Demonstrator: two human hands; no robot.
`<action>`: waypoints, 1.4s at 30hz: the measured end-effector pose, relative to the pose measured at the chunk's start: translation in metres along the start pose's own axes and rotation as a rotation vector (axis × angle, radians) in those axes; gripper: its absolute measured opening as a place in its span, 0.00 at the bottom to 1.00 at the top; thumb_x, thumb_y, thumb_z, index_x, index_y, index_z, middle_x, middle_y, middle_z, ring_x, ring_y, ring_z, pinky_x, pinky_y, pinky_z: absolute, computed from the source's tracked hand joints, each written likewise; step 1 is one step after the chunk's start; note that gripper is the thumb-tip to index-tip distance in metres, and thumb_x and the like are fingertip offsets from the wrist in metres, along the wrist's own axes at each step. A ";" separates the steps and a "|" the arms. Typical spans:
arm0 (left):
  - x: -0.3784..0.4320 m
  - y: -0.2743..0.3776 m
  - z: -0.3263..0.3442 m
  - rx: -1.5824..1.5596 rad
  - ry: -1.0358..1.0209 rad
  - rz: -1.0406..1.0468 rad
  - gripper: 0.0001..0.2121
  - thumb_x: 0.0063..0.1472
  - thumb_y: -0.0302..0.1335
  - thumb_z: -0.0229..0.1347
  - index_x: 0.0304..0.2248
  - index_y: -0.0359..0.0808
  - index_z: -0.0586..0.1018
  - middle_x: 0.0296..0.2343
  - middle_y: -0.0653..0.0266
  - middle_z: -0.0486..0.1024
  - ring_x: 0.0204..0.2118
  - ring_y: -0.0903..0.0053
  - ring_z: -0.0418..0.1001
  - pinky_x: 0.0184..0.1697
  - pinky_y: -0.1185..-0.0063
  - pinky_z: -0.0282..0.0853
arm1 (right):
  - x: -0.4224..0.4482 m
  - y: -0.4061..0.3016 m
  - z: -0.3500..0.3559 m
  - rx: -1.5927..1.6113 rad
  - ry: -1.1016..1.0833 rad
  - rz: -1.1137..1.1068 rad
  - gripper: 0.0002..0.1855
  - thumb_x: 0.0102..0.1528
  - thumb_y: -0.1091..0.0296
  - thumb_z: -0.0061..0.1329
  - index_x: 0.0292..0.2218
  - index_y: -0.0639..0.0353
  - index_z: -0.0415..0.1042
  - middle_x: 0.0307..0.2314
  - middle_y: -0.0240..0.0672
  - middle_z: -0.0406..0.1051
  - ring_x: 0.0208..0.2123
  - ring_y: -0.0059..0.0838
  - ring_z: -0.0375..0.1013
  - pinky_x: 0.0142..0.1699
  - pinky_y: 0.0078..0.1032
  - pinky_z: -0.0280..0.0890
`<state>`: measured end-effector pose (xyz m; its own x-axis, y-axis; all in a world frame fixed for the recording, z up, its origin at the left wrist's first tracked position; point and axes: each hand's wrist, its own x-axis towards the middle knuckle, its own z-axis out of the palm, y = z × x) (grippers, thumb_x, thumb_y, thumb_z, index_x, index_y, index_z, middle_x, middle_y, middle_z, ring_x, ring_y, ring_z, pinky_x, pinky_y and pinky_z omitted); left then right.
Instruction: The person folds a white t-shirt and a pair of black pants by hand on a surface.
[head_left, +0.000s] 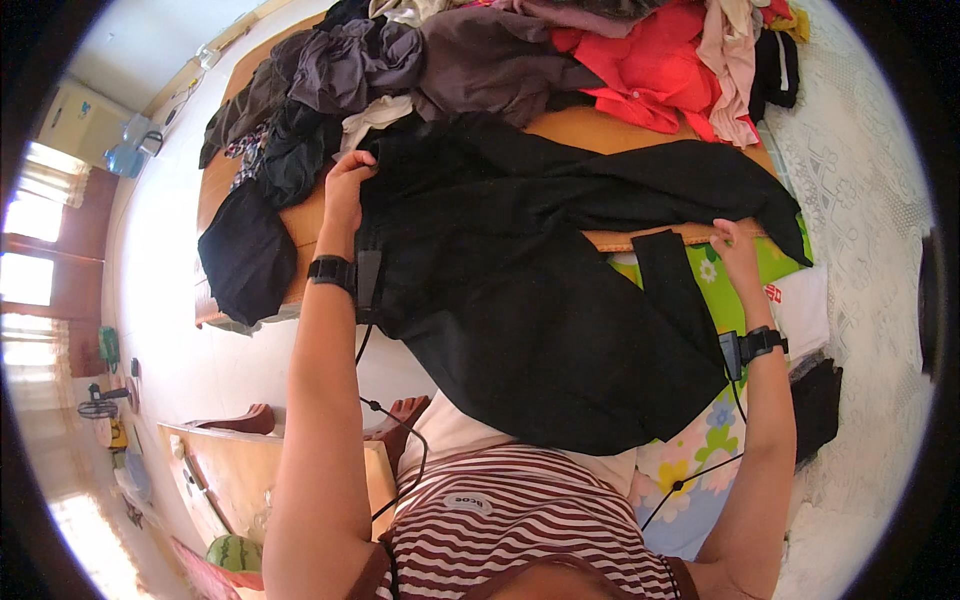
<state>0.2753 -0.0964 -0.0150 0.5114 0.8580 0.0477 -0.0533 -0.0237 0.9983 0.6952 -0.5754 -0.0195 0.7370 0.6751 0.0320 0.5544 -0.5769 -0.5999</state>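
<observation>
A large black garment (517, 285) with long legs or sleeves is spread in front of me, from the wooden bench top down over my lap. At its upper left edge, my left hand (349, 180) pinches the cloth between thumb and fingers. One long black limb of the garment stretches to the right; another is folded near the lower right. Just below the stretched limb is my right hand (735, 244), fingers loosely bent and apart, close to the cloth's lower edge. I see nothing held in it.
Piled clothes lie along the far side, among them a red shirt (652, 67) and a dark bundled garment (360, 60). A black piece (251, 251) hangs over the bench top's (300, 232) left edge. White cloth (806, 311) lies at right. Cables run from both wrist straps.
</observation>
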 end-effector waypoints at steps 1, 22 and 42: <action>-0.006 -0.001 -0.006 -0.046 -0.036 0.029 0.08 0.47 0.12 0.49 0.25 0.35 0.74 0.35 0.69 0.69 0.43 0.79 0.65 0.47 0.82 0.57 | -0.003 -0.003 0.005 0.028 0.007 0.029 0.17 0.52 0.66 0.49 0.44 0.59 0.70 0.41 0.39 0.70 0.45 0.34 0.69 0.50 0.27 0.61; -0.046 0.010 -0.030 0.092 -0.295 -0.007 0.09 0.43 0.10 0.47 0.23 0.34 0.73 0.39 0.67 0.69 0.45 0.77 0.65 0.51 0.84 0.54 | -0.012 -0.016 0.023 -0.182 0.022 0.024 0.19 0.51 0.64 0.50 0.44 0.57 0.70 0.39 0.41 0.70 0.44 0.39 0.68 0.50 0.29 0.61; -0.075 0.222 0.098 -0.145 -0.576 0.243 0.27 0.50 0.17 0.56 0.52 0.33 0.67 0.46 0.63 0.71 0.48 0.72 0.68 0.56 0.81 0.57 | 0.000 -0.183 0.035 0.189 -0.043 -0.383 0.49 0.41 0.73 0.58 0.60 0.54 0.47 0.55 0.45 0.55 0.59 0.36 0.53 0.58 0.26 0.52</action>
<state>0.3090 -0.2160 0.2067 0.8467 0.4230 0.3227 -0.3206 -0.0784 0.9440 0.5802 -0.4532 0.0625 0.4722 0.8453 0.2501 0.7018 -0.1888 -0.6869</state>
